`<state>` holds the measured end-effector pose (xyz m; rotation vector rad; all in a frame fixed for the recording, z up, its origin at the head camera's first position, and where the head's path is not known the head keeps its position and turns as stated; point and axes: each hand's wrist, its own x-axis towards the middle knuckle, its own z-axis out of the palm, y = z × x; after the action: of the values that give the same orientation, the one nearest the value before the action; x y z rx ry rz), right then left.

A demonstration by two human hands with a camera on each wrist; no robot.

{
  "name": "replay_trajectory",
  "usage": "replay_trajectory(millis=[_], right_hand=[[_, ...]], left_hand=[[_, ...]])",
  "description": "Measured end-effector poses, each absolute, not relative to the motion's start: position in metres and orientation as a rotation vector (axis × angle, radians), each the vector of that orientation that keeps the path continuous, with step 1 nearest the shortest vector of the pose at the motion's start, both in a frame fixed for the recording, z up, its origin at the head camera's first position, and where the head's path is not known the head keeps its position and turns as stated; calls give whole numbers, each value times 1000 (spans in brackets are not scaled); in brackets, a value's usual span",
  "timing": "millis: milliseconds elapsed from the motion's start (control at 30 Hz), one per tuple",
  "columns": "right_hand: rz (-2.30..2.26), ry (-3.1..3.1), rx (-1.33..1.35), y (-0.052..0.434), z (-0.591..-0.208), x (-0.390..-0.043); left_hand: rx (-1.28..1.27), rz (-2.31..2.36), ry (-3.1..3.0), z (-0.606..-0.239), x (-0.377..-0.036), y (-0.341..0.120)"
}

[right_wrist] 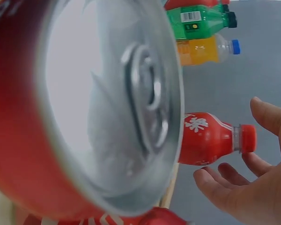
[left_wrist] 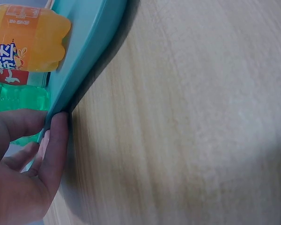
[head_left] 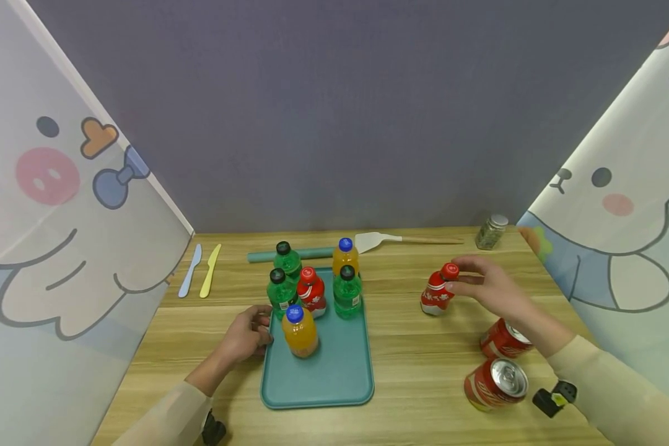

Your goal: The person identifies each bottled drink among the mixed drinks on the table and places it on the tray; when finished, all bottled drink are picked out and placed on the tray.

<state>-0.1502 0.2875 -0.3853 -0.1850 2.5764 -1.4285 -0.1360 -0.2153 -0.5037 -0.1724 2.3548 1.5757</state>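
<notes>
My left hand pinches the left rim of a teal tray, thumb inside and fingers outside in the left wrist view. Green bottles, orange soda bottles and a red bottle stand together on the tray or at its far end. Off to the right, my right hand is beside another red bottle on the table. In the right wrist view its thumb stands apart from the red cap, and the fingers spread loosely near the bottle's neck.
Two red cans stand under and beside the right forearm. Behind the tray lie a teal rod and a white spatula. A spice jar is at the back right; blue and yellow knives lie at the left.
</notes>
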Motion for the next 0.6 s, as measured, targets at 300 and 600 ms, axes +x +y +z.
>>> replay_trajectory(millis=[300,600], right_hand=[[-1425,2553,-212,284,-400,-157],[-1381,2575,-197,281,-406,-161]], left_hand=[[-160,1567,2358,-503,-136,-214],[-162,1568,2363,-503,-136,-215]])
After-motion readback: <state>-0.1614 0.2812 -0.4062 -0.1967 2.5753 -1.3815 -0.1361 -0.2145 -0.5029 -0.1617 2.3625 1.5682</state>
